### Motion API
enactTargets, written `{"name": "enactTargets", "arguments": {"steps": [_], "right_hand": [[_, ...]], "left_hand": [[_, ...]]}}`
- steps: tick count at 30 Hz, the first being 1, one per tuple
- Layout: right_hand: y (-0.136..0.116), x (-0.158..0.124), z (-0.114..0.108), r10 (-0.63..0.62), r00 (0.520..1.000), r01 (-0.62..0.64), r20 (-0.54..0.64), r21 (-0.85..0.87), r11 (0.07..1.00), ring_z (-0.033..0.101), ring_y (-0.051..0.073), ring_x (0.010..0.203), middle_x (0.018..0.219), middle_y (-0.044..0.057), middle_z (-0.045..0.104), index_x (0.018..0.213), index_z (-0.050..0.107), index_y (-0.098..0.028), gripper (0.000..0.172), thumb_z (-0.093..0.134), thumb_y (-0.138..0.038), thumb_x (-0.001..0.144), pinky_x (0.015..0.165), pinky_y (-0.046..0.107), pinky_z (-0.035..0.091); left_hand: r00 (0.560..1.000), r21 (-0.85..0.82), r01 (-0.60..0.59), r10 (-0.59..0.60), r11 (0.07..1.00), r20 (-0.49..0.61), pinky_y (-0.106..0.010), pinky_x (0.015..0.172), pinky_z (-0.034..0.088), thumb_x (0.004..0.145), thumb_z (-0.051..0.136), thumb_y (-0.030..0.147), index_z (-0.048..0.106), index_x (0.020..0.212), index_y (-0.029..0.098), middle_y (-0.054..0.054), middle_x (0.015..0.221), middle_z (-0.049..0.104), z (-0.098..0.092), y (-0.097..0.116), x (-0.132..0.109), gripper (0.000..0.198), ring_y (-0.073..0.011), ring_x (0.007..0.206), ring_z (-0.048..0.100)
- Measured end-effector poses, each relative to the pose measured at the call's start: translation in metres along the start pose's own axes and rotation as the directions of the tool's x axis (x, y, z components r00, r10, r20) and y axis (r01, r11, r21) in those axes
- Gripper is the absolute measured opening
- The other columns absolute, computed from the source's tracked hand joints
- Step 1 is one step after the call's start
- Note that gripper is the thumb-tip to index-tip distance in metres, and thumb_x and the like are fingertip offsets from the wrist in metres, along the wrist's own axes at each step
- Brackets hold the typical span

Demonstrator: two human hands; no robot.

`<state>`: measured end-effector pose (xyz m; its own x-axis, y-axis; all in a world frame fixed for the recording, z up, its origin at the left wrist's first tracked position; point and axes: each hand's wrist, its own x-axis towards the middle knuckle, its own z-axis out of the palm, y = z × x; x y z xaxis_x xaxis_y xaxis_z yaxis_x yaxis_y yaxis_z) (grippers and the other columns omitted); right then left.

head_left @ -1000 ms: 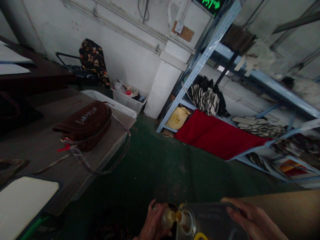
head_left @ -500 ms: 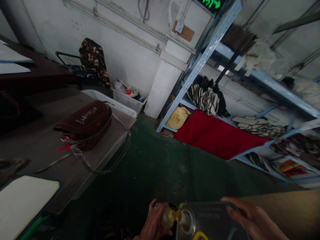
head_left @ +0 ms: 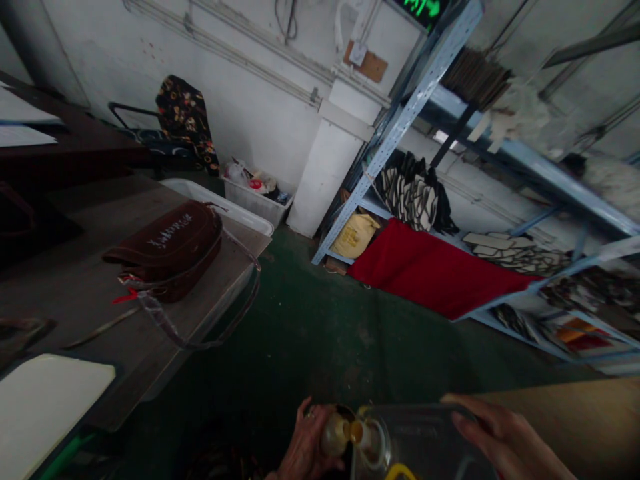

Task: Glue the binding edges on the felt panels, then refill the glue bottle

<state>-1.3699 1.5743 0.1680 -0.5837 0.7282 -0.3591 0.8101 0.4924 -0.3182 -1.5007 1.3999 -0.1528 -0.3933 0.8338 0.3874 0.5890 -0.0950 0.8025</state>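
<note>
At the bottom edge, my left hand (head_left: 307, 443) is wrapped round a small rounded container (head_left: 334, 435) with a pale, see-through look. My right hand (head_left: 505, 433) grips a large clear jug (head_left: 430, 437) that lies tilted on its side, its mouth pointing left. The jug's neck meets the opening of the small container, with amber colour showing where they meet. A yellow ring-like part (head_left: 400, 472) shows at the jug's lower edge. The lower parts of both vessels are cut off by the frame.
A brown bag (head_left: 167, 247) with a hanging strap lies on a grey table (head_left: 210, 293) at left. Behind are a patterned chair (head_left: 185, 117) and a white bin (head_left: 260, 205). Blue metal shelving (head_left: 400, 133) with a red cloth (head_left: 435, 270) stands at right, beyond the green floor (head_left: 320, 320).
The view has shifted very slightly, so the table and bag sit a little further left. Both hands keep their hold on the container and jug, mouths still together.
</note>
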Motion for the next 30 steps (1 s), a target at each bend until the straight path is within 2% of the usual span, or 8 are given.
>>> {"name": "enactTargets", "arguments": {"steps": [4,8,12,15,17,20,28,30], "right_hand": [[0.004,0.001,-0.002,-0.029,0.999,0.029,0.041,0.023,0.999,0.062,0.024,0.105,0.108,0.002,0.069,0.110,0.066,-0.025,0.048,0.047,-0.056,0.078,0.090,0.031,0.047],[0.008,0.000,-0.004,0.007,1.000,-0.008,0.014,0.045,0.999,0.060,0.025,0.107,0.109,0.004,0.069,0.109,0.067,-0.023,0.051,0.046,-0.058,0.079,0.090,0.033,0.048],[0.009,0.000,-0.003,0.020,1.000,-0.021,0.006,0.055,0.998,0.060,0.025,0.108,0.110,0.003,0.068,0.108,0.068,-0.024,0.051,0.048,-0.060,0.077,0.091,0.033,0.047],[0.008,-0.001,-0.002,0.023,0.997,-0.016,-0.078,0.094,0.995,0.060,0.025,0.109,0.109,0.004,0.069,0.105,0.069,-0.025,0.050,0.048,-0.060,0.076,0.090,0.032,0.048],[0.009,-0.001,-0.003,0.025,0.996,-0.015,-0.088,0.107,0.994,0.062,0.025,0.105,0.106,0.003,0.070,0.104,0.070,-0.026,0.049,0.050,-0.061,0.076,0.088,0.031,0.049],[0.014,-0.002,-0.007,0.022,1.000,-0.020,-0.021,0.118,0.993,0.064,0.024,0.099,0.104,0.004,0.071,0.103,0.070,-0.026,0.050,0.051,-0.063,0.075,0.085,0.030,0.051],[0.033,-0.009,-0.017,0.043,0.998,-0.031,-0.048,0.215,0.976,0.065,0.026,0.099,0.106,0.005,0.070,0.101,0.070,-0.028,0.054,0.054,-0.069,0.071,0.085,0.030,0.052],[0.039,-0.010,-0.018,0.031,0.990,-0.013,-0.137,0.126,0.992,0.066,0.025,0.096,0.103,0.002,0.071,0.096,0.072,-0.030,0.057,0.049,-0.075,0.069,0.081,0.028,0.054]], "left_hand": [[0.999,0.003,-0.033,0.033,0.999,-0.017,-0.054,0.099,0.039,0.065,0.064,0.071,0.043,0.127,0.020,-0.009,0.105,0.068,-0.003,0.003,0.002,0.082,-0.0272,0.095,0.066],[0.997,0.022,-0.042,0.043,0.999,-0.058,-0.052,0.099,0.040,0.064,0.066,0.070,0.043,0.127,0.020,-0.008,0.104,0.069,0.001,0.002,0.003,0.084,-0.0263,0.094,0.066],[0.999,-0.002,-0.030,0.030,1.000,-0.027,-0.054,0.101,0.036,0.065,0.067,0.068,0.041,0.130,0.021,-0.010,0.109,0.067,0.005,0.000,0.003,0.084,-0.0267,0.100,0.064],[1.000,-0.045,-0.015,0.015,0.999,0.009,-0.055,0.103,0.033,0.066,0.068,0.066,0.041,0.129,0.021,-0.011,0.112,0.066,0.006,0.001,0.005,0.082,-0.0266,0.102,0.062],[1.000,-0.059,-0.004,0.005,0.998,0.014,-0.055,0.104,0.033,0.065,0.069,0.065,0.043,0.128,0.021,-0.010,0.111,0.066,0.006,0.004,0.007,0.081,-0.0267,0.101,0.063],[1.000,-0.064,-0.013,0.014,0.998,0.005,-0.054,0.104,0.033,0.063,0.070,0.065,0.044,0.127,0.021,-0.009,0.109,0.066,0.006,0.010,0.012,0.082,-0.0269,0.099,0.063],[0.999,-0.071,-0.040,0.041,0.997,0.014,-0.053,0.106,0.033,0.062,0.073,0.060,0.045,0.125,0.023,-0.007,0.108,0.066,-0.001,0.026,0.024,0.077,-0.0265,0.100,0.063],[0.999,-0.076,-0.041,0.044,0.996,0.026,-0.054,0.106,0.032,0.062,0.073,0.061,0.044,0.125,0.024,-0.007,0.108,0.066,-0.002,0.029,0.026,0.079,-0.0267,0.100,0.063]]}}
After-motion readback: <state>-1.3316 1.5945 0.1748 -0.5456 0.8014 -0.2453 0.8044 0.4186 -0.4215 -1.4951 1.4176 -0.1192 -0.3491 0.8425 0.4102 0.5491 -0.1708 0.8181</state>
